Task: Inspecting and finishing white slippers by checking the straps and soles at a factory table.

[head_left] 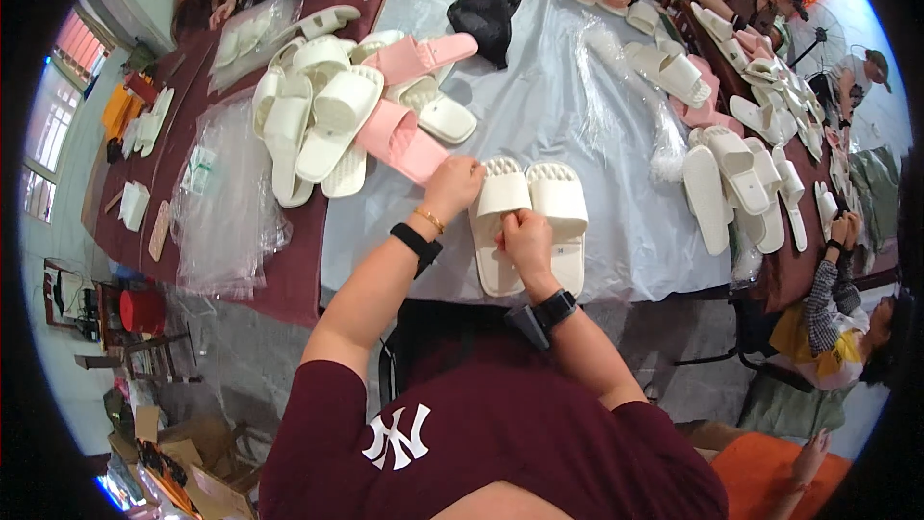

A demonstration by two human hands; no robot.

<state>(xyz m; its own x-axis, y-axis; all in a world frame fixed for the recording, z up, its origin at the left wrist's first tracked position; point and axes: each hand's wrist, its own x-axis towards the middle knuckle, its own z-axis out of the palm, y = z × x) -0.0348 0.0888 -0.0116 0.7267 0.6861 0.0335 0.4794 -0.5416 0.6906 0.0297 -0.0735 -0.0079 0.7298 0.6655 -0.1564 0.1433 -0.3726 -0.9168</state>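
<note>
A pair of cream slide slippers lies side by side on the grey-blue plastic sheet in front of me, a left slipper [504,195] and a right slipper [558,200], straps away from me. My left hand [455,184] is closed at the outer edge of the left slipper, near its toe end. Curled into a fist, my right hand [526,243] rests over the inner side of that same slipper, just below the strap. What either hand's fingers pinch, if anything, is hidden. To the left of the pair, a pink slipper [402,143] lies beside a heap of cream slippers [342,116].
Clear plastic bags [226,202] cover the table's left side. A black bag [484,21] and bundled clear strands [616,87] lie farther back. More cream slippers [736,173] are piled at right. Several people sit around the table, some with hands on slippers.
</note>
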